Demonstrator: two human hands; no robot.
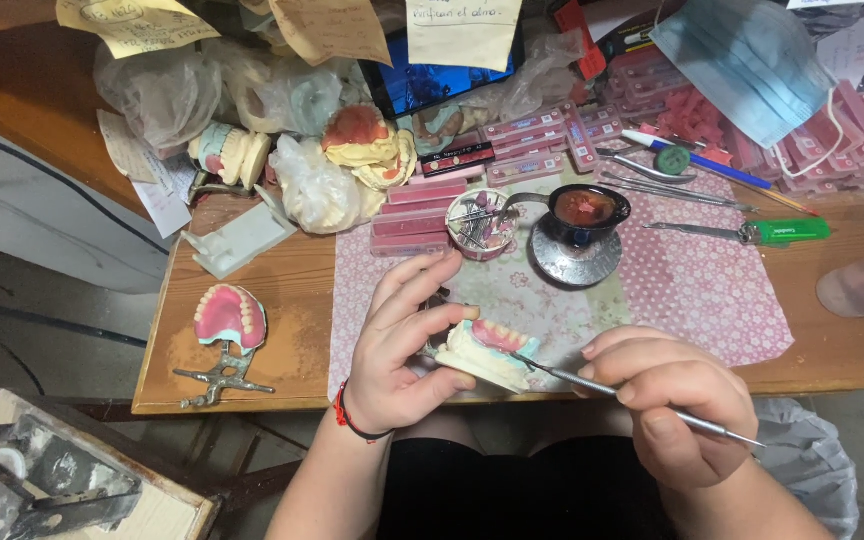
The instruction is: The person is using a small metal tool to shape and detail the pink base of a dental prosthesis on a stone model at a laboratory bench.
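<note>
My left hand (402,345) holds a white plaster dental model (482,355) with pink wax gums and a row of teeth, just above the near edge of the wooden bench (292,290). A red cord circles that wrist. My right hand (677,395) grips a thin metal carving tool (632,395) like a pen. Its tip touches the pink wax on the model's right side.
A small black cup of melted red wax (585,210) stands on a metal dish. Beside it sits a round tub of burs (482,225). An articulator with a pink denture (227,335) lies at left. Bagged plaster casts, pink tooth strips, metal tools, a green lighter (787,232) and a blue face mask (747,60) crowd the back.
</note>
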